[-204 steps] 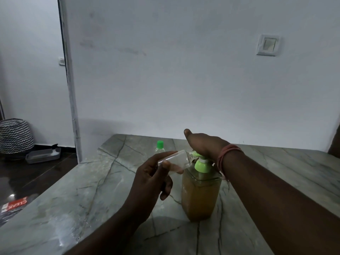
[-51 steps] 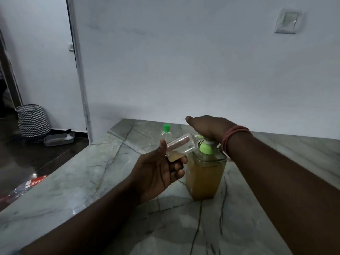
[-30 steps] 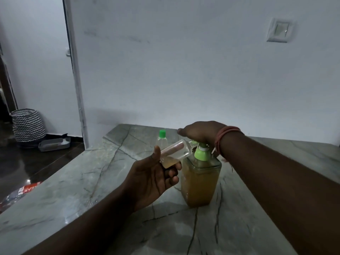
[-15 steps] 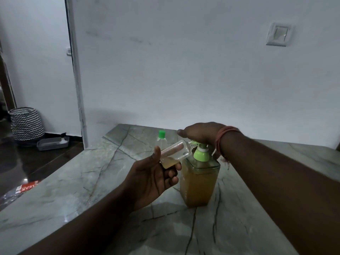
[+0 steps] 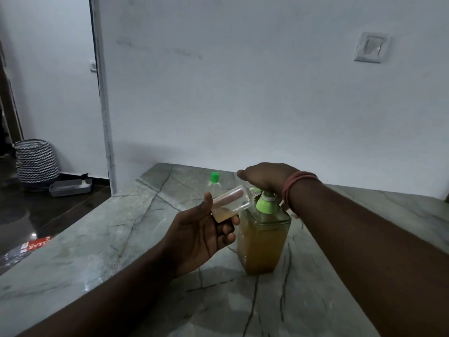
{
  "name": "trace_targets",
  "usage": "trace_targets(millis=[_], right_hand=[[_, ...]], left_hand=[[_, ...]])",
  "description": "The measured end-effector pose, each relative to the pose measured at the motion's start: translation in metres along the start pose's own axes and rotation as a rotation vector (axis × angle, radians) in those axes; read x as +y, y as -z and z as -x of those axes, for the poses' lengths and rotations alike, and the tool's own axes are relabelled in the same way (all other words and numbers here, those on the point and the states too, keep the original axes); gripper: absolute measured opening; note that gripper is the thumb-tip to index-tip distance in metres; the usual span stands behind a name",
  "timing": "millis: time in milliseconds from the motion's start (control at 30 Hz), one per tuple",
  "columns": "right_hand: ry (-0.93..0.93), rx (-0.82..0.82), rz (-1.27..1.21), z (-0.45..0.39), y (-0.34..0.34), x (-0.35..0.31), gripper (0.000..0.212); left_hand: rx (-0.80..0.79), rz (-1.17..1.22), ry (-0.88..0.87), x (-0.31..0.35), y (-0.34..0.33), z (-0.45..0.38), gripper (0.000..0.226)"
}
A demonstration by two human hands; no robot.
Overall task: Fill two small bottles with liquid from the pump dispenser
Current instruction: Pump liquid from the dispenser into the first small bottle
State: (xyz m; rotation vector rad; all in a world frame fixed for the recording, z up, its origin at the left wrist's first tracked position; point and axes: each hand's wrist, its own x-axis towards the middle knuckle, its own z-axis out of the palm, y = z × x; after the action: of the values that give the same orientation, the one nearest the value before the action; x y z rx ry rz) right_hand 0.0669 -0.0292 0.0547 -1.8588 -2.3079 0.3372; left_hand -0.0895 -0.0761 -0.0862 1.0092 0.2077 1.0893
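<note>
Head view, scanning left to right. Far left, on the dark floor beyond the counter's left edge: black-and-white zigzag woven basket (image 5: 36,161), with a shallow grey plastic tray (image 5: 70,187) just beside it; nearer, a red printed packet (image 5: 34,245) lies on the floor. Grey-green veined marble counter (image 5: 97,251) fills the lower frame and meets the white wall at its far edge.

Left hand (image 5: 201,237) raised over mid-counter, its fingers (image 5: 229,237) and thumb curled round a small clear plastic bottle (image 5: 232,203). Bottle tilted, mouth toward the pump spout, a little amber liquid pooled at its lower end. Behind it, near the far edge, a second small clear bottle with green cap (image 5: 213,184) stands upright, capped.

Square clear pump dispenser holding amber liquid, green pump collar (image 5: 263,239), stands on the counter just right of the left hand. Right hand (image 5: 267,177) rests palm-down on the pump head, fingers extended, not wrapped round it. Pink-orange band (image 5: 297,186) on that wrist. White wall switch plate (image 5: 370,48) upper right.
</note>
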Motion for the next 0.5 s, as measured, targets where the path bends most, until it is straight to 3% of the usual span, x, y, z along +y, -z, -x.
trace_targets(millis=[100, 233, 500], right_hand=[[0.006, 0.016, 0.042, 0.001, 0.002, -0.003, 0.052], [-0.008, 0.038, -0.131, -0.005, -0.006, 0.006, 0.051], [-0.008, -0.002, -0.045, -0.005, -0.004, 0.002, 0.046]], left_hand=[[-0.020, 0.003, 0.001, 0.001, 0.002, -0.001, 0.065], [-0.025, 0.017, 0.012, -0.001, 0.003, -0.002, 0.065], [0.001, 0.028, 0.010, -0.001, 0.002, 0.000, 0.068]])
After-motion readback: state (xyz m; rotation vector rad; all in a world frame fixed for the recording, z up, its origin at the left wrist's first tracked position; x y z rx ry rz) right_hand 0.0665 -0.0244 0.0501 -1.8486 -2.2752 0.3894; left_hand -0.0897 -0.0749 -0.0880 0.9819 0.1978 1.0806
